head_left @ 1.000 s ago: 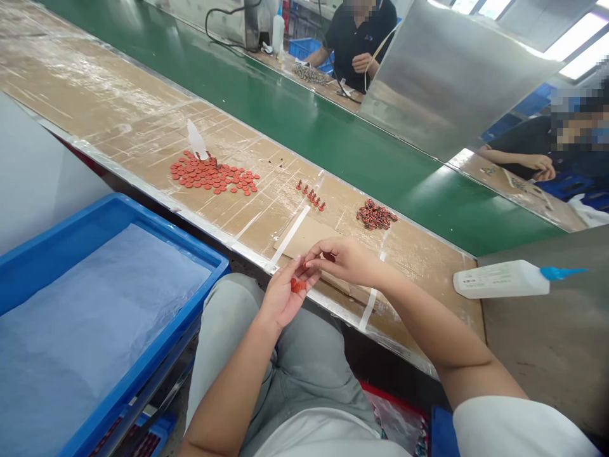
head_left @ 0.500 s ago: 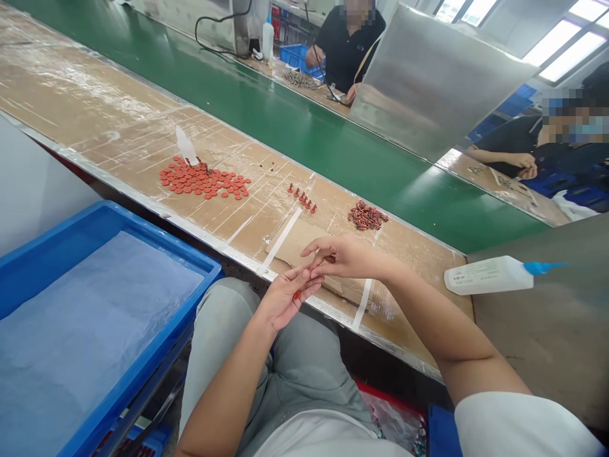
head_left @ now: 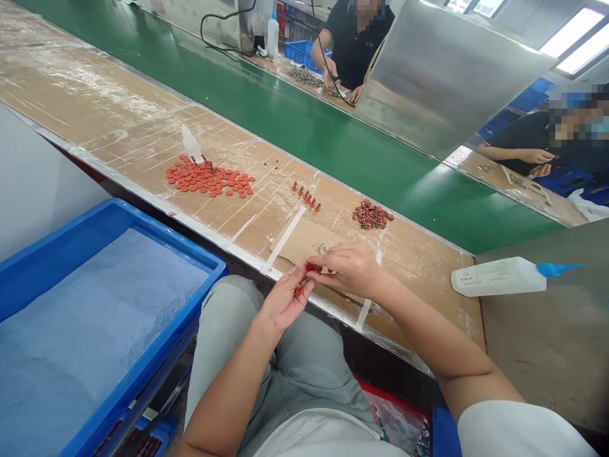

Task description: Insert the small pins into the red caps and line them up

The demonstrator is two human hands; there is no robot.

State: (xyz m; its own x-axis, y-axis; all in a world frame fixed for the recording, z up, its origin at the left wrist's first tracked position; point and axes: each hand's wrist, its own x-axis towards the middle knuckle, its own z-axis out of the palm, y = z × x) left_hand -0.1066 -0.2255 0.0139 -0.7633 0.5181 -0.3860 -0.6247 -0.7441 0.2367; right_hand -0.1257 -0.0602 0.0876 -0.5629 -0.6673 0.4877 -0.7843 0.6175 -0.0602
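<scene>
My left hand is closed, palm up, above the bench's front edge. Its thumb and fingers grip a red disc, and another red piece shows in the palm. Meeting it from the right, my right hand has its fingers pinched at the same disc. What else these fingers hold is hidden. Just behind them, a small clear round dish sits on a cardboard sheet. Farther back stand several red discs with dark upright parts in a row. A heap of small red-and-black parts lies to their right.
Many loose red discs and a white pointed bottle occupy the left bench. A blue-tipped bottle lies at right. A lined blue tray stands lower left. Beyond the green belt, two people work.
My right fingers have closed at the disc beside my left fingertips, and more red shows there. The clear dish has come into sight behind them. The view has shifted slightly.
</scene>
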